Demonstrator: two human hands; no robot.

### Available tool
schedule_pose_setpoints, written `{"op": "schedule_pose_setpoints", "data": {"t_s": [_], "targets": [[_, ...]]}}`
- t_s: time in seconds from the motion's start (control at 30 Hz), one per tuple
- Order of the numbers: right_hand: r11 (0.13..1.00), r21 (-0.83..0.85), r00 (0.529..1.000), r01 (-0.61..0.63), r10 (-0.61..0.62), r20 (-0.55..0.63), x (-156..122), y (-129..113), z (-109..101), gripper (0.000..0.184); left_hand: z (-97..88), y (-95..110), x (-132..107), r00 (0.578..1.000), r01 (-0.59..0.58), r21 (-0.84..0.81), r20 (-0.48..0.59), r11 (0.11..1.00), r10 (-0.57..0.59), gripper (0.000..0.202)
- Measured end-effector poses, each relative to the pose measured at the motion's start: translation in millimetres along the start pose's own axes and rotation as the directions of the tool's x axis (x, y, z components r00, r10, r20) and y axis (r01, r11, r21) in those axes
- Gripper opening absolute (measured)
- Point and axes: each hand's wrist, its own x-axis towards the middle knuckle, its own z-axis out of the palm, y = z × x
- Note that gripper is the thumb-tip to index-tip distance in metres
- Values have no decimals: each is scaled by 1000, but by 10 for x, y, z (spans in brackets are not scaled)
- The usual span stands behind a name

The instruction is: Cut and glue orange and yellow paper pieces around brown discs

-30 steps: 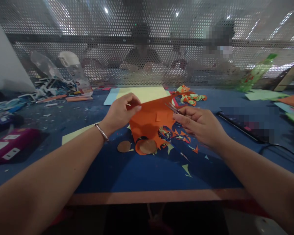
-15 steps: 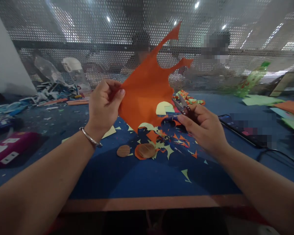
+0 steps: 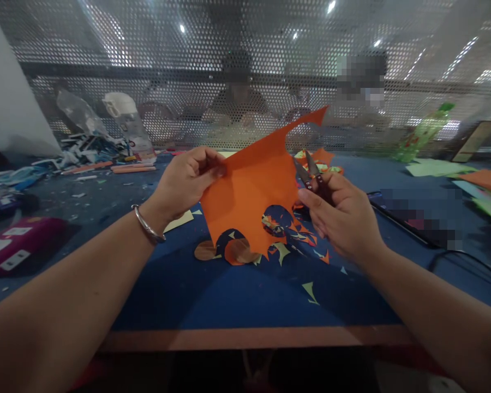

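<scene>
An orange sheet of paper (image 3: 253, 185) with rounded bites cut out of its edges is pinched at its left corner by my left hand (image 3: 188, 183). My right hand (image 3: 343, 213) grips a small pair of scissors (image 3: 309, 172), its blades spread apart and pointing up beside the sheet's right edge. The right thumb and fingers are close to that edge; I cannot tell if they touch it. Below lie a brown disc (image 3: 207, 250) and another brown disc (image 3: 243, 251) on an orange round piece. Green and orange paper scraps (image 3: 284, 252) are scattered under the sheet.
A phone (image 3: 409, 221) with a cable lies at the right. Coloured paper (image 3: 486, 183) and a green bottle (image 3: 423, 134) stand beyond it. At the left are a purple case (image 3: 22, 245), a white-lidded bottle (image 3: 126, 123) and a heap of pens. A perforated screen (image 3: 180, 71) closes off the back.
The orange sheet has turned clockwise and come lower, so its long point now reaches to the right. My left hand has shifted slightly right; the scissors' blades are spread wider and tipped upward.
</scene>
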Motion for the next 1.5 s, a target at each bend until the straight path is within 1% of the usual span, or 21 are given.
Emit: {"op": "schedule_pose_setpoints", "data": {"t_s": [0.1,0.17,0.27,0.33,0.4,0.43,0.47,0.53,0.6,0.67,0.73,0.77,0.8,0.9,0.93,1.0,1.13,1.27,1.37,1.43,1.5], "targets": [[1000,1,999,0,0,-33,3,-3,0,25,2,31,-4,999,51,-65,-1,997,-51,8],[1000,6,1000,-14,14,-23,6,-5,-1,25,2,60,-7,991,135,-144,17,980,-134,10],[1000,12,999,-21,22,-46,9,-10,-1,26,-2,90,-9,965,263,-272,52,926,-258,20],[1000,16,997,-15,16,-71,11,-13,0,25,4,100,-12,953,300,-324,61,897,-297,22],[1000,17,996,0,1,-94,12,-13,0,24,27,110,-28,947,315,-360,58,878,-316,19],[1000,14,995,6,-5,-104,13,-13,-1,24,45,119,-42,943,326,-378,71,866,-324,21],[1000,11,994,11,-10,-112,13,-14,-2,23,67,131,-61,938,344,-401,102,849,-332,26],[1000,8,992,16,-15,-127,14,-15,-5,23,111,164,-110,914,406,-449,215,796,-345,35],[1000,10,991,22,-21,-136,15,-17,-8,23,147,200,-162,871,483,-479,350,733,-345,31],[1000,16,990,25,-23,-138,16,-18,-10,23,168,224,-202,815,554,-437,459,708,-354,24],[1000,19,991,21,-18,-136,16,-19,-9,23,176,225,-218,773,593,-347,500,727,-392,30],[1000,22,991,19,-16,-131,15,-20,-8,23,175,215,-216,772,593,-310,483,743,-415,34],[999,28,992,16,-13,-122,14,-22,-5,24,170,199,-208,787,579,-289,443,762,-430,35],[997,78,996,11,-4,-90,10,-32,7,24,138,136,-163,872,482,-305,265,822,-413,34],[995,96,996,7,1,-89,9,-36,11,24,123,118,-147,889,454,-315,226,833,-399,34],[992,122,995,-15,26,-96,9,-40,15,24,96,100,-124,905,425,-325,191,845,-381,34],[987,133,994,-86,95,-61,13,-9,9,26,74,105,-121,909,409,-303,218,861,-356,32],[983,156,993,-94,104,-62,11,37,11,27,71,96,-136,906,395,-282,280,874,-319,32],[977,173,990,-121,132,-51,8,49,28,28,61,96,-141,900,403,-288,296,869,-320,33],[981,146,991,-126,132,-36,10,55,35,29,56,106,-142,898,410,-298,300,862,-323,35],[993,76,995,-89,91,-27,15,64,33,30,54,116,-140,900,404,-301,300,864,-316,36]]}}
